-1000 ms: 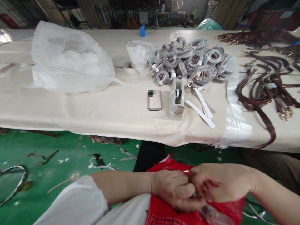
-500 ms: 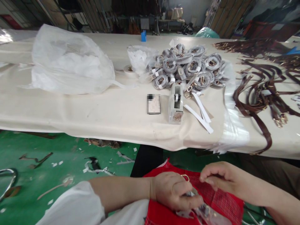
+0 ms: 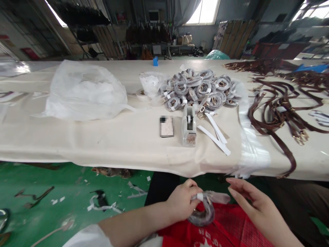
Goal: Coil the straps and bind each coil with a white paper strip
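My left hand [image 3: 182,201] grips a coiled strap [image 3: 204,219] in clear plastic wrap, above the red apron [image 3: 226,226] on my lap. A white band [image 3: 199,196] goes around the coil close to my fingertips, and a wrapped end of the strap sticks out to the right. Just past that end is my right hand [image 3: 254,202], its thumb and fingers apart and holding nothing. On the table in front stand a tape dispenser [image 3: 189,128] and, beside it, white paper strips [image 3: 214,140].
Behind the dispenser lies a pile of wrapped coiled straps [image 3: 203,85]. Loose brown straps [image 3: 275,113] spread over the table's right side. A large translucent plastic bag [image 3: 86,92] sits at left, and a phone-like pixelated object [image 3: 167,126] lies near the dispenser. Scraps litter the green floor.
My left hand has lifted and turned the coiled strap, which now shows clearly. My right hand's fingers have spread from a curled pose. The view has tilted up.
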Demonstrator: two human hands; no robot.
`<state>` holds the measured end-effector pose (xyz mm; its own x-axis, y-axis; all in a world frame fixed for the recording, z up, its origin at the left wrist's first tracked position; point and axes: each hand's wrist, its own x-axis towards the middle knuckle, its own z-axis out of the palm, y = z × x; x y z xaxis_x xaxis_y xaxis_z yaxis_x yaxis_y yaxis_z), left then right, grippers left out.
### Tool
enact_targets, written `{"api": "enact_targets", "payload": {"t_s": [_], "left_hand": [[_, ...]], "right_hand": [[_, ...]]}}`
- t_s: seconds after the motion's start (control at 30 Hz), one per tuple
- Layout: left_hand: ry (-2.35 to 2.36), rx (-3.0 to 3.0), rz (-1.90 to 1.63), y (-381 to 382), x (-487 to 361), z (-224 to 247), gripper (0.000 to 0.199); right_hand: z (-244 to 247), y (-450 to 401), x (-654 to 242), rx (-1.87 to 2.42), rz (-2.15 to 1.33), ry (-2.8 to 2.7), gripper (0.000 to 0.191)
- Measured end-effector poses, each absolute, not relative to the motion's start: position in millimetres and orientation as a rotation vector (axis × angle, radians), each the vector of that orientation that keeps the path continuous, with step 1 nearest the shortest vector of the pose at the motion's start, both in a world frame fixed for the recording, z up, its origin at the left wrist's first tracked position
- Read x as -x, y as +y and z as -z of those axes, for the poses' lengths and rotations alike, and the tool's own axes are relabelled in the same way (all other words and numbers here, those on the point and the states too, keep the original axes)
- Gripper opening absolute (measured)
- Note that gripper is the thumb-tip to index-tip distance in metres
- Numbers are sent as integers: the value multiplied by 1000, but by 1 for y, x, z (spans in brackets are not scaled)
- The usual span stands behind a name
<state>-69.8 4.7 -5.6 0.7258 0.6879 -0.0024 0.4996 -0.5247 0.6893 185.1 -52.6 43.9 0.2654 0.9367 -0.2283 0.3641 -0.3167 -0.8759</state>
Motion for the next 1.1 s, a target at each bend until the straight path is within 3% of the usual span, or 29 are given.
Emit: {"api": "enact_targets", "payload": {"t_s": [0.07,0.17,0.3,0.4,0.5,0.63,0.77,0.87,1.1], "left_hand": [[854,-2413,-367,-1,70,3,27],[675,-2750,-538,-14,70,-5,32],[511,-2903,-1027,-27,66,-14,18],[461,-2892,-1114,-29,63,-16,7],[450,-2865,-1084,-30,61,-14,2],[442,-2829,-965,-30,60,-10,19],[357,-2837,-432,-17,60,-16,18],[268,-2738,-141,-6,59,-24,29],[347,-2417,-162,-18,53,-24,24]], "right_hand": [[-36,-55,-186,1849,-1010,-1166,51],[-32,-56,-179,1748,-1266,-1088,54],[-45,-58,-157,1507,-1681,-1149,38],[-54,-59,-143,1444,-1774,-1254,25],[-51,-59,-138,1451,-1793,-1211,20],[-41,-60,-137,1404,-1868,-1132,19],[-36,-62,-136,1502,-1727,-1147,18],[-34,-63,-135,1607,-1541,-1182,21],[-34,-80,-131,1782,-1283,-1382,25]]}}
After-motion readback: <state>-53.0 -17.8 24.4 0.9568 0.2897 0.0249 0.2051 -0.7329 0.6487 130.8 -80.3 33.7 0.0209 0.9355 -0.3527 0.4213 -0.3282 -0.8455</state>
